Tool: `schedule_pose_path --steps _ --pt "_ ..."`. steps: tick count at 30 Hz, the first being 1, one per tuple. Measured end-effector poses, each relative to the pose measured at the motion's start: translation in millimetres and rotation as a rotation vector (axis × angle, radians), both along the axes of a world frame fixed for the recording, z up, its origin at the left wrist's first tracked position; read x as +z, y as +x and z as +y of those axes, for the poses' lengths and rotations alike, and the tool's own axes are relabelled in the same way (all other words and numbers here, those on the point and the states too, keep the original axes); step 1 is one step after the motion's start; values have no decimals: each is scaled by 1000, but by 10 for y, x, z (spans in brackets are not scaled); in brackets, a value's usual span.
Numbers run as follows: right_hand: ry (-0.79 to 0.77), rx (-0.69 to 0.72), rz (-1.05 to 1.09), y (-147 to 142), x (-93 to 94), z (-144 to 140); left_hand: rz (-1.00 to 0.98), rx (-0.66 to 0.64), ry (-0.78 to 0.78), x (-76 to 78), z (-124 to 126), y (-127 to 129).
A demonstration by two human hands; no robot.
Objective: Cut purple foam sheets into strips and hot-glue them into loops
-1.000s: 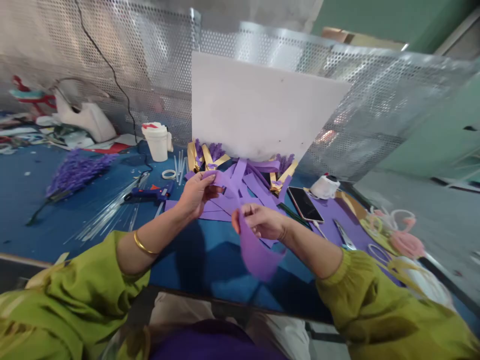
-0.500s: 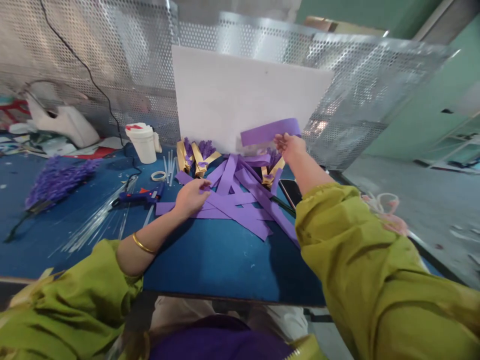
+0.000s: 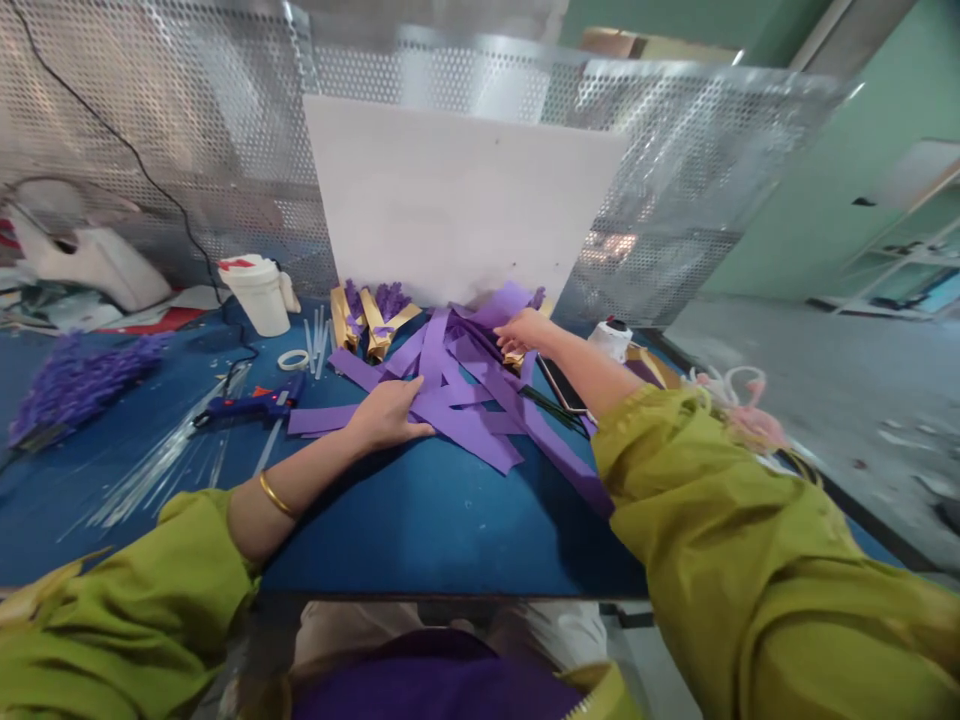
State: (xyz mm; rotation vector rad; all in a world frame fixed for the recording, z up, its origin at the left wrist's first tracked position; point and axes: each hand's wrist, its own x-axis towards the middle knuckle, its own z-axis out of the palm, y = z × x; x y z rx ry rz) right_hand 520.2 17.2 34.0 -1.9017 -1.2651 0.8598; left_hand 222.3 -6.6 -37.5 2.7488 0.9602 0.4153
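Note:
A loose pile of purple paper strips (image 3: 433,350) lies across the blue table. My left hand (image 3: 386,415) rests on the pile's near left side, palm down, thumb spread away from the fingers. At the pile's far right, my right hand (image 3: 527,332) has its fingers curled at a raised purple strip (image 3: 508,302); the fingertips are partly hidden. Close below that hand, a gold-paper-wrapped piece (image 3: 513,360) stands among the strips. Dark green stems (image 3: 555,410) stick out from under them. Behind the pile are two more gold-wrapped purple flower bunches (image 3: 379,325).
Left of the pile lie a blue glue gun (image 3: 251,402), clear glue sticks (image 3: 318,342), a tape roll (image 3: 293,359) and a purple flower spray (image 3: 82,385). A white cup (image 3: 256,295) stands behind them. A white board (image 3: 465,200) leans at the back. A phone (image 3: 559,385) lies beneath my right forearm.
My right hand has come down and left, bringing the raised purple strip onto the pile. My left hand's thumb has spread out. The whole view has shifted slightly to the right.

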Motion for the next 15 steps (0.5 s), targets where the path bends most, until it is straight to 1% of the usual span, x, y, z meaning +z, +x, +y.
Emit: schedule_pose_path --steps 3,6,9,12,15 --pt "-8 91 -144 -37 -26 -229 -19 -9 12 7 12 43" --pt "14 161 -307 -87 -39 -471 4 19 57 1 2 56" --pt "-4 207 -478 -154 -74 -721 30 18 84 45 -49 26" --pt "-68 208 -608 -240 -166 -966 101 -35 104 137 -116 -27" --pt "-82 159 -673 -307 -281 -1148 202 -108 128 213 -142 -74"
